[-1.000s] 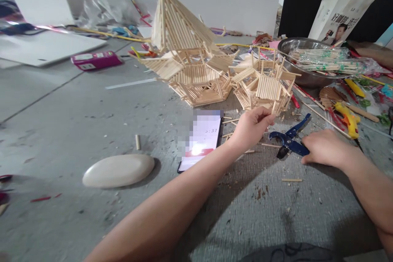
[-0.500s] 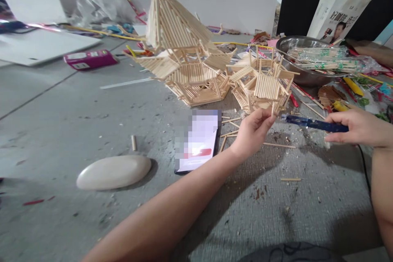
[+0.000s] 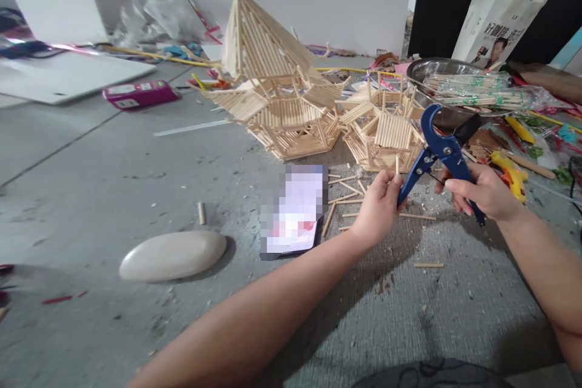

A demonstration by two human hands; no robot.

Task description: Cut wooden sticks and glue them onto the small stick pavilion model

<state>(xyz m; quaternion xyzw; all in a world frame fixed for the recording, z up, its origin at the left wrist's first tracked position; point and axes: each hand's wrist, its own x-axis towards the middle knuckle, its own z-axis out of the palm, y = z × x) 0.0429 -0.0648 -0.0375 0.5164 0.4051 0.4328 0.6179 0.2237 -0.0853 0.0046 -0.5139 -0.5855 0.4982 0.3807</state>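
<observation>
My left hand (image 3: 379, 206) pinches a short wooden stick (image 3: 397, 163) upright between thumb and fingers. My right hand (image 3: 484, 193) grips the handles of a blue cutter (image 3: 437, 145), held up in the air with its hooked jaw pointing up and its lower end close to the stick. Just behind both hands stand a tall stick-built pavilion (image 3: 273, 91) with a pointed roof and a smaller stick frame (image 3: 386, 133). Loose sticks (image 3: 345, 194) lie on the grey floor under my hands.
A phone (image 3: 295, 212) lies lit on the floor beside my left wrist, and a pale oval stone (image 3: 173, 254) lies further left. A steel bowl (image 3: 436, 70) with packs of sticks, a yellow glue gun (image 3: 511, 173), a white tote bag (image 3: 500, 12) and a pink box (image 3: 139, 94) surround the models.
My right hand picked the blue cutter off the floor, raised it and turned it upright next to the stick. My left hand stayed almost in place with the stick.
</observation>
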